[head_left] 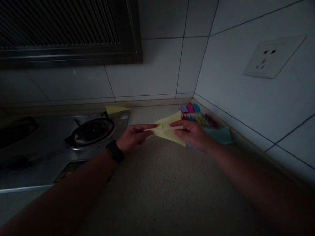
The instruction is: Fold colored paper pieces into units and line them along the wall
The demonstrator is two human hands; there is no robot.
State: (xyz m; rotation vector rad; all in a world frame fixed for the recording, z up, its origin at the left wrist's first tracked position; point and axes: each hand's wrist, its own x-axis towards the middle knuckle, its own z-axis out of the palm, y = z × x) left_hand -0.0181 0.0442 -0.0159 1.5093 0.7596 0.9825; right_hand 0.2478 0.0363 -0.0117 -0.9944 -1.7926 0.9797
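Note:
A sheet of folded yellow paper (170, 132) is stretched between my two hands above the counter. Its narrow, gathered end is pinched between the thumb and fingers of my left hand (136, 134), which has a dark watch on the wrist. My right hand (193, 133) grips the wider, flared side, thumb below and fingers on top. Creases run through the middle of the paper, near my left fingertips. Behind my right hand lie several small coloured folded papers (196, 117), partly hidden by the hand. A light teal paper (220, 135) rests beside my right wrist.
To the left is a gas stove (56, 169) with a black burner (93, 132); a yellow paper triangle (117, 109) lies at its back corner. A range hood (67, 55) hangs above. The speckled counter (160, 193) meets a tiled wall with a socket (274, 57) on the right.

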